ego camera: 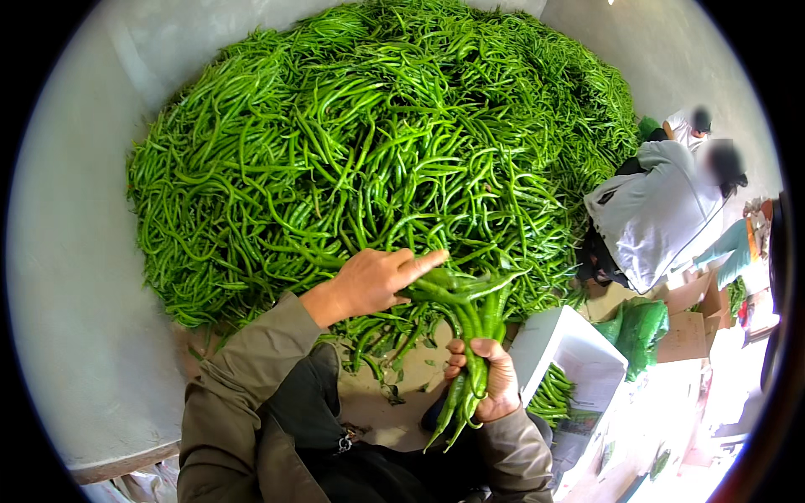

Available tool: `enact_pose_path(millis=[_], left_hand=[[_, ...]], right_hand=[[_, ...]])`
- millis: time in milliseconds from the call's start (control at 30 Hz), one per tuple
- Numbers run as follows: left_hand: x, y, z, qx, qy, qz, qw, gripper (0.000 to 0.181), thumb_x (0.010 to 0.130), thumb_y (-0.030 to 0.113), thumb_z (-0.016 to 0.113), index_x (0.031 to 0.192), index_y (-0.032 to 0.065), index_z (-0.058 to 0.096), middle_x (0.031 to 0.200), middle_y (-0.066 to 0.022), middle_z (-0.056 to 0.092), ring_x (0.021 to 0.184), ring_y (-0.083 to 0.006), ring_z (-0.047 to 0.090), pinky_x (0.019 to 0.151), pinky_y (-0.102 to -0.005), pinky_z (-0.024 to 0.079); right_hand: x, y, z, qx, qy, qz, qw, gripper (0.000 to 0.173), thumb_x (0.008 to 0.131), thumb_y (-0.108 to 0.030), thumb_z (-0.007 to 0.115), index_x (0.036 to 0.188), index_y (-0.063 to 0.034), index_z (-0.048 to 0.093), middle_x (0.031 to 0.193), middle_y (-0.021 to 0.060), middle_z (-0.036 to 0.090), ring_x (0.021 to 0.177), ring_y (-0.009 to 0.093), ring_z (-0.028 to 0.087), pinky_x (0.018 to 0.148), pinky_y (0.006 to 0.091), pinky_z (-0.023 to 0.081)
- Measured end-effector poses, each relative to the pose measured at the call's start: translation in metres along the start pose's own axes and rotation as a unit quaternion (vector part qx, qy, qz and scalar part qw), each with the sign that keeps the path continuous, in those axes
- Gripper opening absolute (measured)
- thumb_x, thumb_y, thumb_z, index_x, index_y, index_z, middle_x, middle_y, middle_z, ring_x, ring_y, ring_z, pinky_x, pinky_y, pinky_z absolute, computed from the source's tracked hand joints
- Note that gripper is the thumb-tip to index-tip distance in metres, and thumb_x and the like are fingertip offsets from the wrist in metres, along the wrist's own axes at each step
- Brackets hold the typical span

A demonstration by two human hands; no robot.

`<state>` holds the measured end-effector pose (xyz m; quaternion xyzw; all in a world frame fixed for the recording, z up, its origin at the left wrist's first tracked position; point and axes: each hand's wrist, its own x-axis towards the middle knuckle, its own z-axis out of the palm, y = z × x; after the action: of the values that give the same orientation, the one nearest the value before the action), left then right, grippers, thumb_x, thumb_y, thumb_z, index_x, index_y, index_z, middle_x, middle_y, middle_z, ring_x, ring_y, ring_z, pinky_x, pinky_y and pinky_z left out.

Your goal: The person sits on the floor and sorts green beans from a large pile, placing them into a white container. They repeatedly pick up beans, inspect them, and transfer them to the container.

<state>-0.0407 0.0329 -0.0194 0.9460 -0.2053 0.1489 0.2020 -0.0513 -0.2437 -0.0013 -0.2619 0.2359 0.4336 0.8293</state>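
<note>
A bunch of long green chili peppers (475, 327) is gripped in my right hand (494, 380), low and right of centre; the tips and ends stick out above and below the fist. My left hand (371, 283) is up and to the left of the bunch, its index finger stretched out. One or more peppers lie under or against its fingers, reaching across to the top of the bunch; whether it holds them is hard to tell. Behind both hands rises a large heap of green chili peppers (377, 157).
A white foam box (544, 336) with green peppers inside stands at my right. Beyond it are a green mesh sack (641, 333) and open cardboard boxes (682, 333). A person in a white top (654, 207) bends at the heap's right edge, another person (685, 129) behind. Pale walls enclose the heap.
</note>
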Motion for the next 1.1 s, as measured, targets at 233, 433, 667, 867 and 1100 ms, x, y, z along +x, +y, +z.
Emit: enact_pose_path(millis=[233,433,667,867,1100], left_hand=[[-0.006,-0.033,0.001,-0.521,0.039,-0.313,0.793,0.063,0.087,0.019,0.082,0.138,0.0037,0.049,0.088,-0.0013,0.058,0.069,-0.0108,0.057,0.061,-0.0292,0.052],[0.006,-0.027,0.008,-0.697,0.032,-0.361,0.619,0.041,0.101,0.025,0.066,0.133,0.0058,0.051,0.088,-0.003,0.053,0.065,-0.0115,0.053,0.055,-0.029,0.047],[0.009,-0.015,0.011,-0.792,-0.017,-0.332,0.512,0.047,0.105,0.038,0.054,0.141,0.0076,0.049,0.089,-0.0048,0.055,0.063,-0.0134,0.051,0.056,-0.0309,0.045],[0.008,0.001,0.015,-0.858,-0.101,-0.3,0.404,0.045,0.104,0.025,0.049,0.144,0.0044,0.046,0.093,-0.0063,0.055,0.069,-0.0157,0.052,0.061,-0.0327,0.045],[0.003,0.022,0.009,-0.86,-0.134,-0.298,0.392,0.021,0.103,0.02,0.057,0.12,0.007,0.055,0.093,-0.0076,0.057,0.068,-0.0153,0.055,0.058,-0.0319,0.049]], right_hand=[[-0.001,0.006,-0.005,-0.099,0.055,-0.198,0.974,0.023,0.084,-0.007,0.067,0.104,0.0034,0.061,0.088,0.0117,0.066,0.073,0.022,0.066,0.069,0.0374,0.059],[-0.004,0.003,0.014,-0.186,0.056,-0.316,0.929,0.051,0.08,-0.006,0.069,0.128,0.0021,0.054,0.092,0.01,0.066,0.076,0.021,0.066,0.07,0.0343,0.057],[0.002,-0.006,0.014,-0.219,0.064,-0.398,0.889,0.025,0.074,-0.002,0.067,0.099,0.0009,0.064,0.083,0.01,0.068,0.072,0.019,0.065,0.066,0.0326,0.054],[-0.008,-0.032,0.012,-0.373,0.064,-0.559,0.738,0.02,0.082,0.0,0.074,0.102,-0.0002,0.07,0.09,0.0044,0.072,0.078,0.011,0.066,0.072,0.0263,0.054],[-0.002,-0.043,0.011,-0.407,0.129,-0.602,0.675,0.03,0.079,-0.005,0.083,0.104,-0.0013,0.068,0.092,0.0042,0.071,0.079,0.011,0.065,0.074,0.0278,0.054]])
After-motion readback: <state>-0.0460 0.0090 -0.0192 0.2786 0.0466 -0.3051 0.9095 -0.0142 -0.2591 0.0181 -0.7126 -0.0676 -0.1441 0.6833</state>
